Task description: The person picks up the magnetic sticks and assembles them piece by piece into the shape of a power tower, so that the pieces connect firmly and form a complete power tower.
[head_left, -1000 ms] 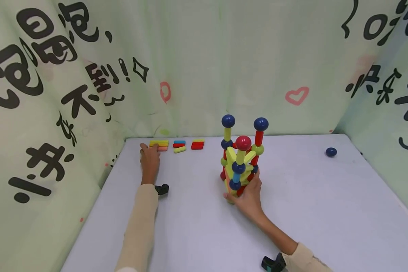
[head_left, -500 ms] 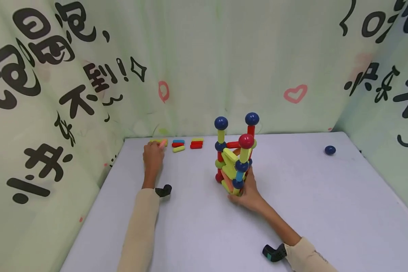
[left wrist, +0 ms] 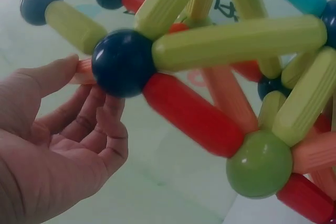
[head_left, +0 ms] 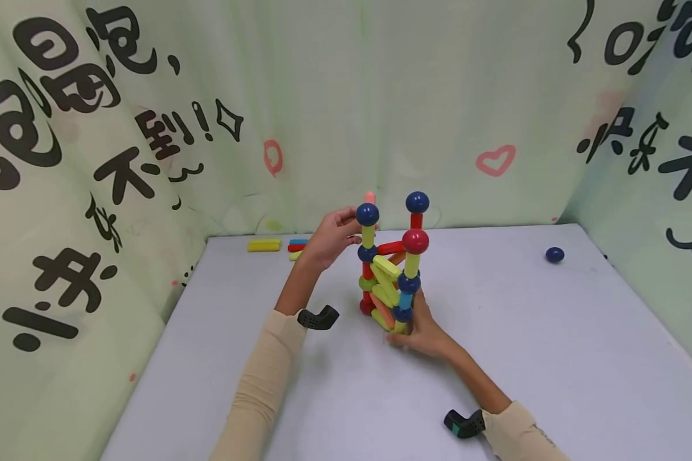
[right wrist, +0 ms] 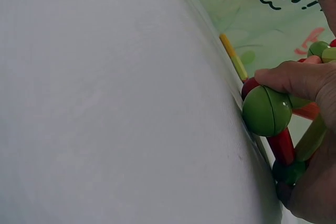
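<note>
A tower of coloured rods and balls (head_left: 385, 294) stands on the table, with blue balls on two posts and a red ball (head_left: 416, 241) on a third. My left hand (head_left: 333, 238) is at its far left post and pinches a salmon-pink rod (left wrist: 84, 72). In the head view the rod's tip rises behind the top blue ball (head_left: 368, 214). Partly behind a blue ball (left wrist: 124, 63) in the left wrist view, the rod's contact with the tower cannot be told. My right hand (head_left: 429, 330) grips the tower low down, its thumb on a green ball (right wrist: 266, 111).
Yellow rods (head_left: 264, 245) lie at the back left of the table (head_left: 346, 397). Beside them are blue, red and yellow-green rods (head_left: 297, 247), partly hidden by my left hand. A loose blue ball (head_left: 555, 255) lies at the back right. A lettered curtain (head_left: 317, 115) borders the table.
My left hand has picked up the salmon-pink rod from the back-left pile and carried it right to the tower. The tower has turned and shifted slightly left in my right hand.
</note>
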The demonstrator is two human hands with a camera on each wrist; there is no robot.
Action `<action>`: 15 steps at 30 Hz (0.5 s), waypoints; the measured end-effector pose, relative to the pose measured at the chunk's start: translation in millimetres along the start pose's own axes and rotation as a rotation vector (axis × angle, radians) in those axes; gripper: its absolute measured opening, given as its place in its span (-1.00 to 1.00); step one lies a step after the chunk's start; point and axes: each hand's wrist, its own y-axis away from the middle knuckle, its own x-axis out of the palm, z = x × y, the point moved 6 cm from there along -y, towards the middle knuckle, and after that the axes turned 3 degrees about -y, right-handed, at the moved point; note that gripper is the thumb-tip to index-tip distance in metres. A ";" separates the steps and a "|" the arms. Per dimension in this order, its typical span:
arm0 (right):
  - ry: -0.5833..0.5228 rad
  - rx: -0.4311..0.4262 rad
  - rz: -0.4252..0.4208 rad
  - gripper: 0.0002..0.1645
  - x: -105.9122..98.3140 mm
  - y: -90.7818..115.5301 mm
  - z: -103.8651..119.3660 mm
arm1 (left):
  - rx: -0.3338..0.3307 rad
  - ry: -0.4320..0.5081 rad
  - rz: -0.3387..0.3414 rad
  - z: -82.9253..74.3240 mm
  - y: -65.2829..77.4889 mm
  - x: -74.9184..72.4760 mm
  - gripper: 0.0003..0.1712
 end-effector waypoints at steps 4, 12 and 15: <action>0.015 -0.013 -0.012 0.49 1.5 -0.3 0.6 | 0.018 -0.040 0.046 -2.1 0.7 5.5 -0.64; 0.005 0.004 -0.017 0.50 -0.1 -0.7 -0.1 | 0.070 -0.111 0.177 -6.2 -6.4 18.7 -0.61; 0.004 0.008 -0.012 0.51 0.7 -0.3 -0.1 | 0.075 -0.116 0.214 -6.9 -7.8 22.8 -0.62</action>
